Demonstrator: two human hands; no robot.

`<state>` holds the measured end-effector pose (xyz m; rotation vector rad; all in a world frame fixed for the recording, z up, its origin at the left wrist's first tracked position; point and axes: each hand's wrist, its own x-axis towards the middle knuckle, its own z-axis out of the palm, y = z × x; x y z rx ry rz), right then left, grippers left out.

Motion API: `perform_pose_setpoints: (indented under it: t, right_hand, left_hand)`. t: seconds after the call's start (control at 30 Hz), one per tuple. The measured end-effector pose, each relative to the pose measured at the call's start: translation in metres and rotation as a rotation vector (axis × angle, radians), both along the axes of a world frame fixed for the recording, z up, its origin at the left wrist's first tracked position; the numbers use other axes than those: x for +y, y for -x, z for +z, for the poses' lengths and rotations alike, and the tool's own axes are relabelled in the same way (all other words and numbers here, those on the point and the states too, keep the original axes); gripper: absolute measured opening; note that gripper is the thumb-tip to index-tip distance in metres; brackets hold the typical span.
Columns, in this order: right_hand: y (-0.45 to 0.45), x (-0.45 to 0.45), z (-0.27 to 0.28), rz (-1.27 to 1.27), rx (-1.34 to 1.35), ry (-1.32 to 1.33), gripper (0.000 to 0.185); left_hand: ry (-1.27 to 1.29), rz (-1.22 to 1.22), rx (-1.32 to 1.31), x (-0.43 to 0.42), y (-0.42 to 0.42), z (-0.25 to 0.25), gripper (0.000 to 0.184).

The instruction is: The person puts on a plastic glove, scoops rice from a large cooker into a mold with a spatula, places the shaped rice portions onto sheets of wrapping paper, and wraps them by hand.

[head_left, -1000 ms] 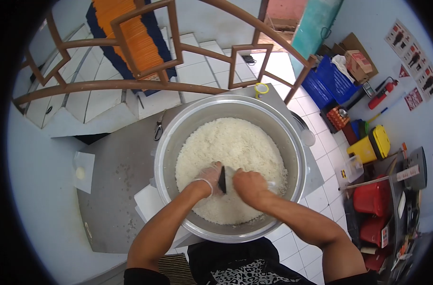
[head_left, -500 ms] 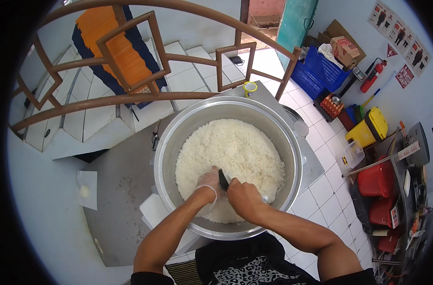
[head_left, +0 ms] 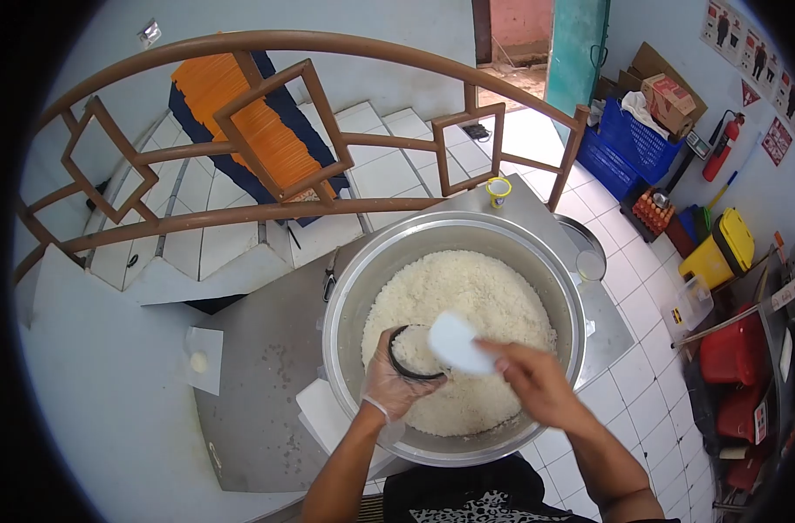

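Note:
A big round metal pot (head_left: 338, 336) holds a wide mound of white rice (head_left: 476, 283). My left hand (head_left: 390, 383), in a clear plastic glove, is wrapped round a black bowl (head_left: 399, 367) over the near left of the mound. White rice fills the bowl, its opening turned up toward the camera. My right hand (head_left: 532, 376) grips a white flat paddle (head_left: 460, 342) by its end. The paddle's blade is at the right rim of the bowl, slightly blurred; whether it touches the rice in the bowl I cannot tell.
The pot stands on a grey metal table (head_left: 258, 383). Scissors (head_left: 329, 277) lie left of the pot, a yellow-rimmed cup (head_left: 498, 190) behind it. A white board or box (head_left: 321, 411) is at its near left. Beyond the table runs a brown railing (head_left: 345, 206).
My left hand has turned and the black bowl now shows its rice-filled opening. My right hand has moved right, bringing the white paddle into clear view. The camera view has shifted.

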<state>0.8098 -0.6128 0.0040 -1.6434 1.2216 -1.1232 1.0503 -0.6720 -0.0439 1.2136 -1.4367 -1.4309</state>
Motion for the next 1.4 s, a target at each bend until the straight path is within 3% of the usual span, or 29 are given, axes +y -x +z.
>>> perform_pose_setpoints:
  t: [0.03,0.13,0.3,0.5,0.57,0.7,0.8,0.9,0.97,1.07,1.17,1.27,1.37,1.4]
  right_hand:
    - [-0.004,0.006,0.019,0.099,0.160,-0.134,0.042]
    - [-0.019,0.010,0.019,0.103,0.298,-0.204,0.042]
    - [-0.019,0.001,0.001,0.167,0.284,-0.135,0.043]
    - [-0.012,-0.009,-0.029,0.161,0.255,-0.066,0.040]
    - [-0.012,-0.013,-0.036,0.063,0.307,-0.048,0.039]
    - [0.012,-0.031,-0.002,-0.042,0.159,-0.614,0.038]
    - [0.003,-0.024,-0.015,0.052,0.105,-0.164,0.038]
    - [-0.005,-0.028,-0.014,0.233,0.209,-0.223,0.041]
    - [-0.003,-0.034,0.002,0.355,0.224,-0.358,0.042]
    - [-0.001,-0.031,-0.028,0.386,0.066,-0.158,0.041]
    - [0.000,-0.032,-0.026,0.332,0.083,-0.178,0.039]
    - [0.001,-0.026,-0.005,0.209,0.306,-0.242,0.038]
    - [0.013,-0.028,-0.039,0.113,0.453,-0.369,0.039]
    - [0.015,-0.032,-0.037,0.074,0.392,-0.339,0.038]
  left_hand:
    - [0.031,0.012,-0.004,0.001,0.004,-0.001,0.089]
    - [0.130,0.038,-0.076,0.008,0.011,-0.006,0.090]
    - [0.352,0.115,-0.369,0.018,0.024,0.007,0.091]
    - [0.419,0.141,-0.618,0.015,0.034,0.018,0.090]
    - [0.335,0.155,-0.518,0.015,0.036,0.008,0.090]
    - [0.284,0.121,-0.577,0.006,0.032,0.012,0.098]
    - [0.304,0.023,-0.530,0.003,0.027,-0.018,0.122]
    - [0.284,0.017,-0.532,0.006,0.037,0.009,0.142]
    - [0.230,-0.011,-0.566,0.003,0.035,0.007,0.145]
    - [0.202,-0.037,-0.631,-0.005,0.034,0.006,0.145]
    - [0.199,0.003,-0.665,-0.005,0.039,0.024,0.145]
    - [0.210,0.050,-0.614,0.003,0.040,0.012,0.143]
    - [0.361,0.118,-0.590,-0.003,0.036,0.006,0.141]
    - [0.424,0.143,-0.590,-0.004,0.036,0.008,0.140]
